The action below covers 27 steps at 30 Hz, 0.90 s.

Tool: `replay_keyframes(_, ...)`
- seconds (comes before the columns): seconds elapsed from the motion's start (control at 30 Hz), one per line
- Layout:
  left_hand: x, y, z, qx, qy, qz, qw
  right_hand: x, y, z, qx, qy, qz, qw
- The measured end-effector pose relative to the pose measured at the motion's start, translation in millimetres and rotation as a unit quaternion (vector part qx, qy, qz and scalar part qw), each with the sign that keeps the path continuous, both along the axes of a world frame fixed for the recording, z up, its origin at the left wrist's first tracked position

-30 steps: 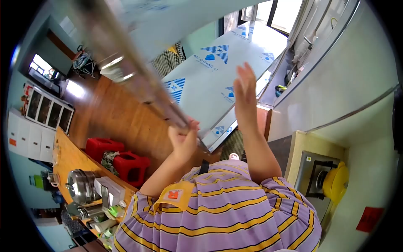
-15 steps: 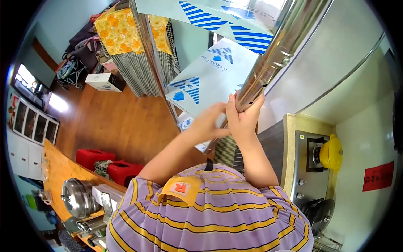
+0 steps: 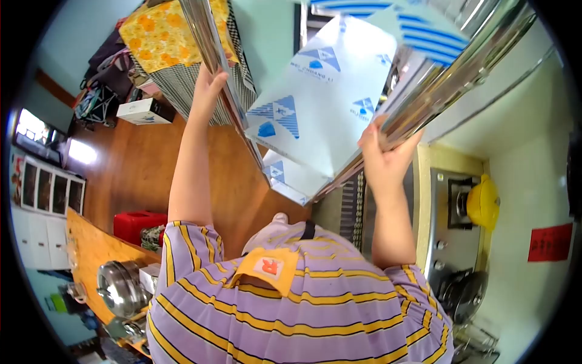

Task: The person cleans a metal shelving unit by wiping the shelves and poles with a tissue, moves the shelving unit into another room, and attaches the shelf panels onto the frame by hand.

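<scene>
Before me stands a metal shelving rack with shiny round posts and flat shelves [image 3: 330,91] wrapped in white and blue printed film. My left hand [image 3: 210,88] is closed around the left post [image 3: 203,33]. On the other side, my right hand [image 3: 388,155] grips the lower part of the right post [image 3: 448,85], thumb on the near side. Some fingers of both hands are hidden behind the posts. A smaller film-covered lower shelf [image 3: 288,176] shows beneath the large one.
At right, a gas stove [image 3: 445,242] carries a yellow pot [image 3: 483,202]. A wooden counter [image 3: 91,255] with a steel pot [image 3: 121,288] is at left. A cloth-covered table [image 3: 182,85], a white box [image 3: 144,111] and a red container [image 3: 138,225] stand beyond on the wooden floor.
My left hand has moved from beside the right hand, out to the left post, and closed on it. The right hand still grips the right post; the rack sits further right in view.
</scene>
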State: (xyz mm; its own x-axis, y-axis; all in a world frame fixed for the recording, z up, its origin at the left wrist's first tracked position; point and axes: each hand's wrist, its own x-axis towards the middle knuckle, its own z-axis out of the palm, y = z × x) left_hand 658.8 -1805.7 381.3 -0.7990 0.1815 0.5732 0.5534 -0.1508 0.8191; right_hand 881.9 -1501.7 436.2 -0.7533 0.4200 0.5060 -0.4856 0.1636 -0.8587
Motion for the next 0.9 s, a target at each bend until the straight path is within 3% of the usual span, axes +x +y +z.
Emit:
replay_keyframes(0.07,3.5,11.9,13.3,0.024,-0.005,-0.105,0.994,-5.3,6.3,4.6,0.017,0.009,-0.045,0.999)
replay_keyframes(0.17,4.2,28.4,14.7,0.012,-0.092,-0.151,0.984,-10.2,8.2,18.7,0.065,0.035,-0.091,0.993)
replay_keyframes(0.4,10.7,51.1,27.0,0.055,-0.126,-0.093,0.986,-14.9,13.3,35.5,0.102,0.049,-0.163,0.98)
replay_keyframes(0.9,34.5,51.2,35.1,0.03,-0.171,-0.063,0.983,-9.2,10.4,40.0,0.02,0.053,-0.178,0.982)
